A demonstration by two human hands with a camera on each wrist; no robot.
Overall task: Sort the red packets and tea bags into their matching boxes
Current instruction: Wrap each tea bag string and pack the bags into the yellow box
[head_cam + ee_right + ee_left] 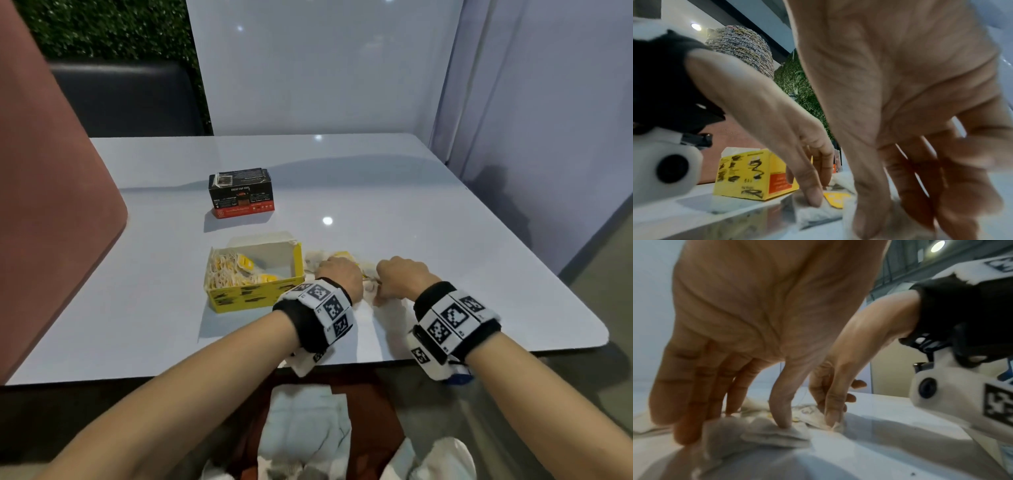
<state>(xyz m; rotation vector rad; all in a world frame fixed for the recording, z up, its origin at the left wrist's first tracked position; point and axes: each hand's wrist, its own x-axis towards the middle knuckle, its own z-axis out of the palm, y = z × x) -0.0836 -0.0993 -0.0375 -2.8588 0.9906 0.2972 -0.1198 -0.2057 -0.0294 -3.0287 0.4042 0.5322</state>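
An open yellow box [255, 296] [748, 175] stands near the table's front, with tea bags [229, 272] packed in its left half. Behind it sits a closed black and red box [240, 192]. A loose heap of tea bags [337, 255] [774, 434] lies just right of the yellow box. My left hand [337, 275] [731, 430] is knuckles up on the heap, thumb and fingers closing on a clump of bags. My right hand [399, 275] [900, 216] is beside it, pinching bags at the heap's right side. A yellow tag [836, 198] lies between the hands. No red packets show.
The white table [411, 192] has a rounded front right corner. A pink seat back [51, 205] rises at the left, and a pale partition [548, 120] stands along the right and back. White cloth [305, 421] lies on my lap below the table edge.
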